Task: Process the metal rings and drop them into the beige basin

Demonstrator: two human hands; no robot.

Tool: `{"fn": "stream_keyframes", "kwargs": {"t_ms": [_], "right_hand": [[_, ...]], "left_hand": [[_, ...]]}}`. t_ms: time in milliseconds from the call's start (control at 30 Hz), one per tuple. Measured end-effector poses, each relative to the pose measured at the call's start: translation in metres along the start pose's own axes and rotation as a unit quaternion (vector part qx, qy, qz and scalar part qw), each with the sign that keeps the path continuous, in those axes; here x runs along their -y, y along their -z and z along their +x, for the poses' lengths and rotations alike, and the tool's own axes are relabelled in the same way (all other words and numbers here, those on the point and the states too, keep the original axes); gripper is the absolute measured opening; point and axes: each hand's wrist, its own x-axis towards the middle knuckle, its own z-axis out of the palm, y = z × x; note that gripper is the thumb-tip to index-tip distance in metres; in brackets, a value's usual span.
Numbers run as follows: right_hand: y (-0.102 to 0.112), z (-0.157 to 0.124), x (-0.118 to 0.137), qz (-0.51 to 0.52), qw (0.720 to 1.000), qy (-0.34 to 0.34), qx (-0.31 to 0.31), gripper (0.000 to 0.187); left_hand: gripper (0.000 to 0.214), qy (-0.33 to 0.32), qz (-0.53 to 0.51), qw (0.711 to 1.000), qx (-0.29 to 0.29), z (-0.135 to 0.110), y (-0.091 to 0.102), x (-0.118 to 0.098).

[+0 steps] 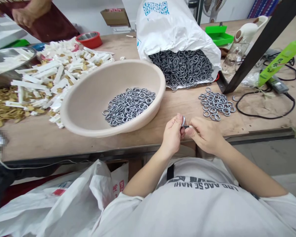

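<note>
My left hand (172, 133) pinches a grey metal ring (184, 121) at the table's front edge. Close against it, my right hand (205, 134) is closed on a small dark tool (186, 126), whose tip meets the ring; its kind I cannot make out. Beyond my right hand lies a loose pile of grey rings (215, 103). To the left stands a beige basin (81, 102) with many rings (130, 105) gathered in its near right part. Behind, a white sack (172, 29) lies with its mouth towards me, full of darker rings (182, 67).
White and tan pieces (56, 77) heap up at the left beside a metal bowl (32, 54). A dark metal post (259, 49) slants up at the right, near a glass jug (236, 49), a green tray (218, 34) and a black cable (259, 117). Another person's hand (24, 16) shows top left.
</note>
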Motion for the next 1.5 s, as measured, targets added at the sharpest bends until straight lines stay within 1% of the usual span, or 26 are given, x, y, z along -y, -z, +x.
{"fn": "stream_keyframes", "kwargs": {"t_ms": [133,233,300,400,433,467,533,600,700,767,800,833,867,933,967,1033,1067,1100,1133,1167,1233,1267,1333,1367,1433,1500], "right_hand": [[-0.005,-0.001,0.003,-0.036,0.999,0.004,-0.011,0.05],[-0.007,-0.001,-0.003,-0.042,0.999,0.0,-0.01,0.051],[-0.004,0.002,-0.013,-0.032,0.999,-0.041,-0.014,0.052],[0.005,0.008,-0.031,-0.004,0.987,-0.152,-0.059,0.053],[0.007,0.009,-0.034,0.01,0.982,-0.172,-0.073,0.052],[0.009,0.008,-0.035,0.028,0.982,-0.173,-0.077,0.05],[0.007,0.004,-0.029,0.075,0.986,-0.135,-0.066,0.042],[0.0,-0.002,-0.017,0.132,0.985,-0.1,-0.054,0.04],[-0.013,-0.007,-0.006,0.251,0.961,-0.113,-0.034,0.039],[-0.016,-0.006,-0.012,0.323,0.938,-0.128,-0.003,0.038],[-0.015,-0.004,-0.019,0.333,0.933,-0.133,0.006,0.037],[-0.012,-0.003,-0.028,0.316,0.938,-0.14,0.006,0.037],[-0.008,-0.002,-0.038,0.266,0.952,-0.153,-0.004,0.037],[0.001,0.0,-0.059,0.086,0.976,-0.194,-0.039,0.034],[0.006,0.0,-0.069,-0.021,0.975,-0.215,-0.045,0.03],[0.012,0.0,-0.083,-0.186,0.952,-0.241,-0.036,0.023],[0.013,0.0,-0.088,-0.226,0.943,-0.244,-0.026,0.021],[0.014,0.0,-0.089,-0.236,0.941,-0.243,-0.022,0.02],[0.014,0.0,-0.089,-0.215,0.947,-0.236,-0.022,0.02],[0.013,0.001,-0.086,-0.166,0.959,-0.227,-0.027,0.022],[0.01,0.003,-0.074,-0.001,0.978,-0.208,-0.03,0.029],[0.009,0.004,-0.066,0.097,0.975,-0.198,-0.019,0.033],[0.006,0.006,-0.048,0.266,0.946,-0.186,0.018,0.038],[0.004,0.007,-0.039,0.322,0.928,-0.187,0.033,0.04],[0.0,0.007,-0.025,0.387,0.9,-0.195,0.045,0.044],[-0.004,0.007,-0.017,0.421,0.883,-0.204,0.031,0.047]], "left_hand": [[0.054,-0.002,-0.006,1.0,0.011,0.0,-0.001,0.002],[0.052,0.0,-0.002,1.0,0.024,-0.002,-0.001,0.003],[0.052,0.008,0.01,0.999,0.048,-0.005,-0.001,0.004],[0.05,0.028,0.03,0.994,0.102,-0.011,-0.002,0.007],[0.05,0.031,0.032,0.993,0.107,-0.012,-0.002,0.007],[0.05,0.031,0.03,0.994,0.103,-0.013,-0.001,0.008],[0.05,0.03,0.026,0.996,0.081,-0.012,-0.001,0.009],[0.05,0.032,0.023,0.997,0.071,-0.009,-0.001,0.011],[0.05,0.038,0.023,0.996,0.076,-0.009,0.0,0.015],[0.05,0.046,0.031,0.995,0.087,-0.01,0.002,0.017],[0.049,0.052,0.038,0.993,0.099,-0.011,0.003,0.018],[0.049,0.059,0.046,0.991,0.113,-0.011,0.005,0.019],[0.048,0.065,0.054,0.988,0.126,-0.011,0.007,0.019],[0.047,0.075,0.068,0.985,0.139,-0.009,0.011,0.018],[0.045,0.079,0.07,0.985,0.138,-0.007,0.013,0.017],[0.04,0.088,0.069,0.985,0.129,0.0,0.017,0.015],[0.039,0.089,0.066,0.987,0.12,0.004,0.019,0.014],[0.042,0.087,0.061,0.988,0.108,0.007,0.02,0.013],[0.046,0.083,0.057,0.991,0.091,0.011,0.02,0.012],[0.049,0.079,0.052,0.993,0.074,0.014,0.021,0.012],[0.052,0.073,0.046,0.995,0.05,0.016,0.019,0.013],[0.054,0.07,0.049,0.995,0.047,0.016,0.018,0.014],[0.058,0.061,0.079,0.993,0.061,0.013,0.014,0.015],[0.058,0.052,0.101,0.991,0.073,0.011,0.012,0.016],[0.054,0.032,0.13,0.987,0.092,0.006,0.007,0.018],[0.051,0.018,0.12,0.988,0.09,0.002,0.002,0.019]]}}
